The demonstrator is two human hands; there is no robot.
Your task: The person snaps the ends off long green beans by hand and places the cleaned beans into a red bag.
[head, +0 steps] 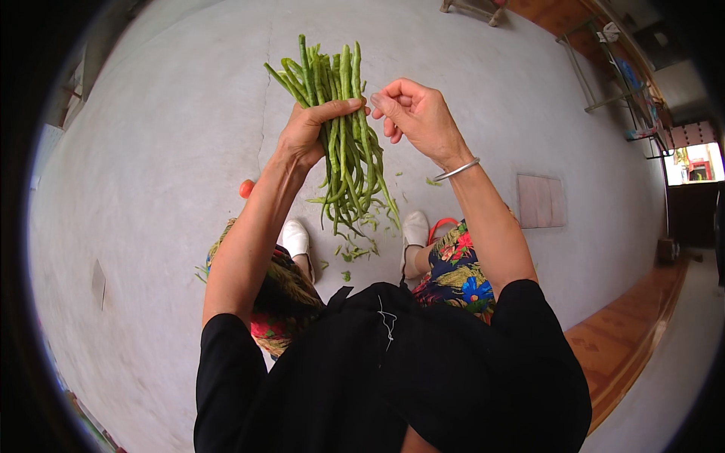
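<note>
My left hand (311,124) is closed around the middle of a thick bunch of long green beans (342,153). One set of bean ends points up past my thumb, and the thinner ends hang down towards the floor. Just to the right of the bunch, my right hand (412,116) is raised with its fingers curled and the thumb near the index finger. Whether something small is pinched there cannot be made out. A metal bangle (456,169) circles my right wrist. Small green bean scraps (355,253) lie scattered on the floor below the bunch, between my shoes.
A tomato (246,188) sits on the grey concrete floor (170,141), left of my left forearm. Something red and curved (443,226) lies beside my right shoe (416,229). A wooden stool's legs (473,10) stand at the top, and a metal rack (612,85) at the upper right.
</note>
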